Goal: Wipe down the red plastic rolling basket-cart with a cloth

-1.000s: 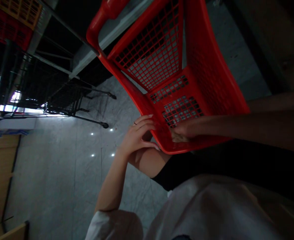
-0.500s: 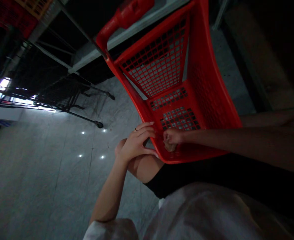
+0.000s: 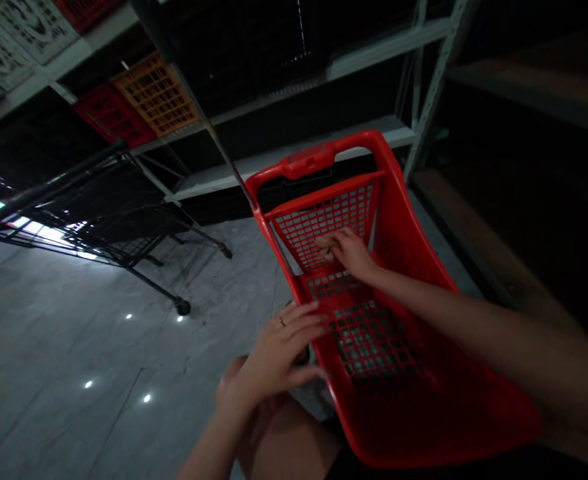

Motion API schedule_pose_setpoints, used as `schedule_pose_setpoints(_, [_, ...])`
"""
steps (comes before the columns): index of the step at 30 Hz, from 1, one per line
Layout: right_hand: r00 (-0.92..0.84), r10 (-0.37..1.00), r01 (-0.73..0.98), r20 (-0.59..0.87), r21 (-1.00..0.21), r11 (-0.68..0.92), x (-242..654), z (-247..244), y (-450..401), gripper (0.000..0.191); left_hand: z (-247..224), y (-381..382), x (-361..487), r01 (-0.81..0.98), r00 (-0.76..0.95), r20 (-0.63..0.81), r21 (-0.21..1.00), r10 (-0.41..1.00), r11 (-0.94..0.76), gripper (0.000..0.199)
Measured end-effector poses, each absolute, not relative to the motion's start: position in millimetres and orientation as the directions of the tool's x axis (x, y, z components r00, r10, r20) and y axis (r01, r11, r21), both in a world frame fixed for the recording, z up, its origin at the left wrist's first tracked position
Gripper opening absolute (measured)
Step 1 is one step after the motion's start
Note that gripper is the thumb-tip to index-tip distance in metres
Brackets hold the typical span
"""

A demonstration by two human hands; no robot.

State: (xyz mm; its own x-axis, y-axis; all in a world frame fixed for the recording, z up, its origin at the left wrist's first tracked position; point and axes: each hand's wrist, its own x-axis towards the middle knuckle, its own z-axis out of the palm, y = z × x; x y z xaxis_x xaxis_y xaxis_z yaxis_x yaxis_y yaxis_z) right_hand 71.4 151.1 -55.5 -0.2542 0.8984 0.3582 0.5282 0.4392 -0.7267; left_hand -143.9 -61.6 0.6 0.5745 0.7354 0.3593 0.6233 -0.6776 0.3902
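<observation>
Count: one red shopping cart (image 3: 399, 420), centre to lower right of the frame; one brownish cloth (image 3: 327, 245), near centre, just in front of the cart's mesh back panel; one orange crate (image 3: 159, 93) and two red crates (image 3: 117, 117), upper left; one dark wire trolley (image 3: 124, 233), left. My right arm reaches in from the right edge over the cart, its hand (image 3: 351, 253) closed, fingers bunched around the cloth. My left hand (image 3: 284, 347), ringed, comes up from the lower edge and rests at the cart's left rim, fingers loosely curved and well apart from the thumb, holding no cloth. Most of the cloth is covered by my right fingers; whether it touches the mesh I cannot tell. White crates (image 3: 27, 30), upper left, are cut off, number unclear.
</observation>
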Motion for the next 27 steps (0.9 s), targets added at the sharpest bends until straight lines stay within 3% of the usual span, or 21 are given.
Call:
schedule_pose_setpoints(4, [0.038, 0.804, 0.538, 0.593, -0.69, 0.484, 62.8, -15.6, 205.3, 0.021, 35.0, 26.3, -161.5, 0.815, 0.337, 0.52, 0.256, 0.785, -0.52, 0.053])
schedule_pose_setpoints(7, [0.121, 0.708, 0.576, 0.696, -0.63, 0.521, 58.0, 1.5, 219.5, 0.028, 47.8, 92.5, -167.0, 0.891, 0.227, 0.534, 0.223, 0.815, -0.395, 0.053])
schedule_pose_setpoints(12, [-0.128, 0.658, 0.582, 0.742, -0.48, 0.656, 33.9, -7.4, 213.3, 0.037, 35.1, 133.6, -152.3, 0.955, 0.127, 0.493, 0.174, 0.861, -0.241, 0.051])
schedule_pose_setpoints(17, [-0.389, 0.585, 0.521, 0.711, -0.354, 0.777, 1.9, -10.2, 202.4, 0.041, 28.0, 126.9, -147.8, 0.961, 0.122, 0.513, 0.155, 0.85, -0.231, 0.054])
schedule_pose_setpoints(21, [-0.594, 0.497, 0.508, 0.633, -0.183, 0.842, 19.1, 5.9, 211.2, 0.037, 29.9, 126.9, -158.0, 0.957, 0.14, 0.502, 0.152, 0.853, -0.246, 0.054])
schedule_pose_setpoints(24, [-0.658, 0.518, 0.574, 0.546, -0.081, 0.815, 65.5, 19.4, 226.5, 0.032, 29.2, 128.8, -164.2, 0.95, 0.161, 0.495, 0.156, 0.854, -0.27, 0.056])
schedule_pose_setpoints(27, [-0.611, 0.621, 0.693, 0.491, -0.048, 0.719, 123.3, 31.1, 242.1, 0.028, 27.8, 130.6, -164.6, 0.947, 0.155, 0.505, 0.169, 0.849, -0.274, 0.056])
